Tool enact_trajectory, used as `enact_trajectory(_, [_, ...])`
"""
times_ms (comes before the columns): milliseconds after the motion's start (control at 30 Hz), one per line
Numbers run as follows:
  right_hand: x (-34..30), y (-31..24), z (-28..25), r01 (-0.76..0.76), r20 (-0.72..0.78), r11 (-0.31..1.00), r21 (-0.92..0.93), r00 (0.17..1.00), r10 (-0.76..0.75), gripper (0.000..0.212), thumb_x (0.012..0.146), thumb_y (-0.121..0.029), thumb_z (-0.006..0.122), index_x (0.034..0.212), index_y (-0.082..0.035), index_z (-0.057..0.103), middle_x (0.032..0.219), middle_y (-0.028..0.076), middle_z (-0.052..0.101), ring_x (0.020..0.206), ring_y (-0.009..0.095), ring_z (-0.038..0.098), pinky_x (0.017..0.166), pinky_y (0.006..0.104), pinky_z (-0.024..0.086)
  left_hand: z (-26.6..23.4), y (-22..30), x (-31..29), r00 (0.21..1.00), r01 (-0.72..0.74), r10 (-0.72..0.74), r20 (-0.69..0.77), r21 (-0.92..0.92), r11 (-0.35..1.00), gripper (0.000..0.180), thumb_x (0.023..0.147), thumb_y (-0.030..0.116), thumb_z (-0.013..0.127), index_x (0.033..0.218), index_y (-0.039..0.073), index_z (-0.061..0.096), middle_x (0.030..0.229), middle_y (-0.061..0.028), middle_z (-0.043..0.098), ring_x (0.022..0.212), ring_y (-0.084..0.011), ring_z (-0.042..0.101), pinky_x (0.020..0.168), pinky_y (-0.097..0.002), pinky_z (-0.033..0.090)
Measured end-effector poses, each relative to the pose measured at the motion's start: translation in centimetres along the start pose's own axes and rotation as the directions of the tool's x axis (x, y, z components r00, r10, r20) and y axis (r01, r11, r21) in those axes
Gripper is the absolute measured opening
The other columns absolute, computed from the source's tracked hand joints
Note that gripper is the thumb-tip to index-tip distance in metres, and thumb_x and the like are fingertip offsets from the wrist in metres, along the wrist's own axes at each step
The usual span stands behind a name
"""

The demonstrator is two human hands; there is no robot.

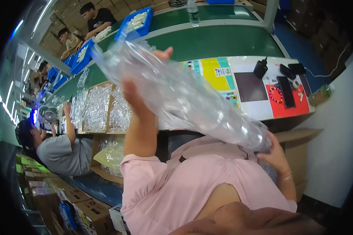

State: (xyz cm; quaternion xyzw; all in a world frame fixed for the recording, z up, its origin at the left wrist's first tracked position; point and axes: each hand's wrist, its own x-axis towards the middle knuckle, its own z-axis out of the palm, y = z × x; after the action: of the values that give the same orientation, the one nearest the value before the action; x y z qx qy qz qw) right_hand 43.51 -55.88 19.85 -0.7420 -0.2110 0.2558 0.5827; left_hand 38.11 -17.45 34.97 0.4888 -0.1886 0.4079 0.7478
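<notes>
A long, shiny clear plastic bag point(200, 105) slants across my front, from the upper left down to the right. It bulges as though filled, but blur and glare hide what is inside. My left hand point(135, 96) is around its upper part, with the palm partly covered by the film and fingertips showing past the far edge. At the lower end, my right hand point(275, 154) grips the bag, thumb and fingers on its rounded tip. The loose upper end of the bag is smeared by motion.
Open cartons of clear plastic pieces point(96, 107) stand left on the bench. On the right lie a phone point(286, 92), a beaded bracelet point(275, 95) and a black bottle point(260, 68). Beyond runs a green conveyor point(231, 43) with blue bins point(145, 29). A co-worker point(68, 150) sits at left.
</notes>
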Motion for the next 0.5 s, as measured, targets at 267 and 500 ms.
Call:
enact_trajectory(267, [21.2, -6.2, 15.4, 0.442, 0.336, 0.867, -0.231, 0.872, -0.355, 0.066, 0.056, -0.017, 0.078, 0.114, -0.002, 0.049, 0.112, 0.018, 0.051, 0.105, 0.031, 0.049, 0.09, 0.0356, 0.038, 0.5, 9.4, 9.7, 0.929, -0.357, 0.344, 0.134, 0.562, 0.746, 0.047, 0.082, 0.021, 0.061, 0.117, -0.002, 0.039, 0.105, -0.0094, 0.051, 0.095, -0.0172, 0.05, 0.084, -0.0293, 0.04])
enact_trajectory(500, [29.7, -5.7, 22.0, 0.719, 0.458, 0.616, -0.321, 0.687, -0.564, 0.06, 0.061, -0.022, 0.076, 0.113, -0.005, 0.051, 0.109, 0.02, 0.054, 0.105, 0.033, 0.05, 0.092, 0.0361, 0.037, -4.5, 5.5, 12.6, 0.931, -0.259, 0.355, 0.088, 0.842, 0.473, 0.072, 0.073, 0.035, 0.07, 0.12, -0.003, 0.03, 0.096, -0.0139, 0.054, 0.087, -0.0232, 0.055, 0.08, -0.033, 0.043])
